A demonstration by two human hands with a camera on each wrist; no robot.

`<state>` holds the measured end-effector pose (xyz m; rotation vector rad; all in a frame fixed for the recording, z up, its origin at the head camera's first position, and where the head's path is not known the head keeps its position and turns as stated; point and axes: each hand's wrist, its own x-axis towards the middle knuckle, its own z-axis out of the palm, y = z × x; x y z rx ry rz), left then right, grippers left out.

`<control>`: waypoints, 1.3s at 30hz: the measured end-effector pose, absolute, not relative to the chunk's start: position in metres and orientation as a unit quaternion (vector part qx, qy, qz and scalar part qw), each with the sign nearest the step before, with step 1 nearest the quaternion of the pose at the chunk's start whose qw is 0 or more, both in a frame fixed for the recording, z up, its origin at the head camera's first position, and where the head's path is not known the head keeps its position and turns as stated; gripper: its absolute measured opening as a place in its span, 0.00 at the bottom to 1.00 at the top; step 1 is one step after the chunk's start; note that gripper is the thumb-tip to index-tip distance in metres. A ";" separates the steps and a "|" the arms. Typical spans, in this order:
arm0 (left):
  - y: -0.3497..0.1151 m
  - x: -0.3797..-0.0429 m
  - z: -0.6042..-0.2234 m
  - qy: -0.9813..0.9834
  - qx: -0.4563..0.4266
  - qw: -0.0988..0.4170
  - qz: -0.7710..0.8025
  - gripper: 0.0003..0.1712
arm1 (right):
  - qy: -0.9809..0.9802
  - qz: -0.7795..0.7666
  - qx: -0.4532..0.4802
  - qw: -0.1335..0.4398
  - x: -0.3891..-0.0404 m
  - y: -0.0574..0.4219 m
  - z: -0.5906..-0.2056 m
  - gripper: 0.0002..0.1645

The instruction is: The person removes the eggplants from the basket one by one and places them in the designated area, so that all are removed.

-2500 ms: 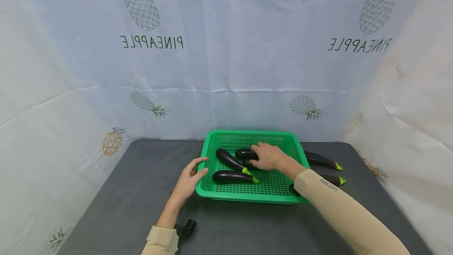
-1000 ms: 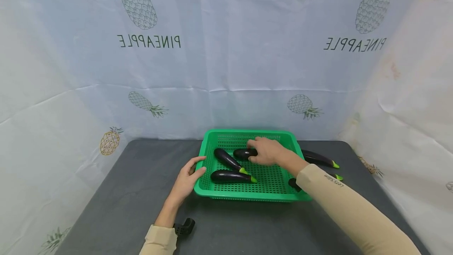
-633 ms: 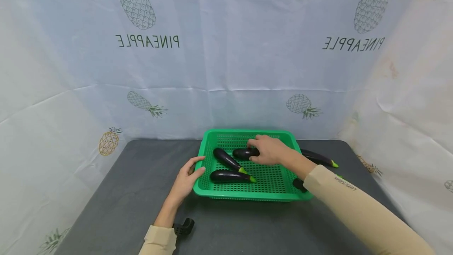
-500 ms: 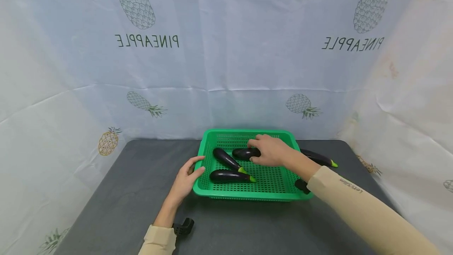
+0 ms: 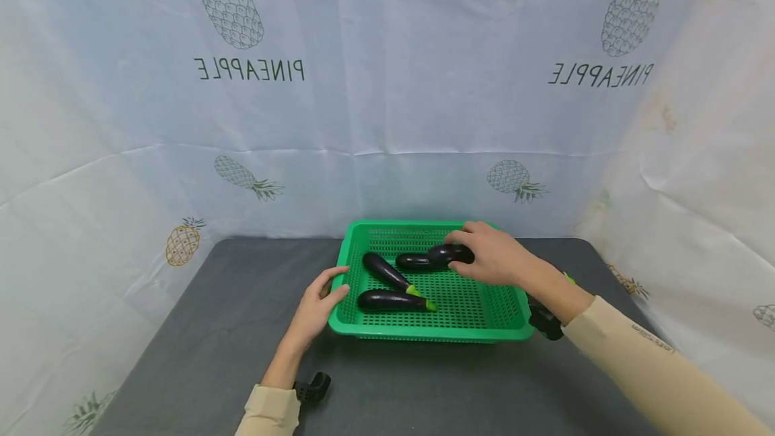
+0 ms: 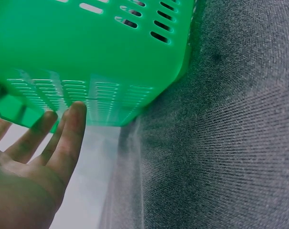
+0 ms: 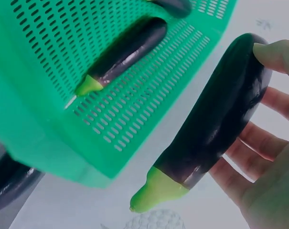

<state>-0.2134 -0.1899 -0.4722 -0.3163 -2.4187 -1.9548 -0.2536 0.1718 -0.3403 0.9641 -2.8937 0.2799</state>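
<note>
My right hand (image 5: 493, 258) grips a dark purple eggplant (image 5: 449, 254) over the back right part of a green perforated basket (image 5: 424, 335). In the right wrist view that eggplant (image 7: 211, 114) hangs with its green stem end away from the palm, thumb on one side and fingers on the other. Three more eggplants lie inside: one at the back (image 5: 414, 262), one slanting (image 5: 385, 270) and one at the front (image 5: 390, 301). At the basket's left rim my left hand (image 5: 316, 305) rests with fingers extended; the left wrist view shows the fingertips (image 6: 77, 112) by the basket wall.
On the dark grey table (image 5: 254, 301), right of the basket, another eggplant (image 7: 13, 183) shows partly in the right wrist view; my right arm mostly hides that area in the head view. A white pineapple-print cloth (image 5: 424, 99) surrounds the table.
My right hand has moved up and to the right within the basket area, lifting an eggplant from beside the back one. The left hand stays at the rim.
</note>
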 end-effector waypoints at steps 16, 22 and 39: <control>-0.189 -0.214 -0.474 -0.777 -0.099 0.005 -0.622 0.29 | -0.944 0.143 0.280 0.105 -0.230 0.225 -0.342 0.23; -0.188 -0.215 -0.474 -0.777 -0.097 0.007 -0.622 0.29 | -0.939 0.165 0.273 0.131 -0.224 0.247 -0.345 0.24; -0.190 -0.216 -0.476 -0.774 -0.104 0.015 -0.625 0.28 | -0.954 0.177 0.214 0.111 -0.230 0.299 -0.366 0.29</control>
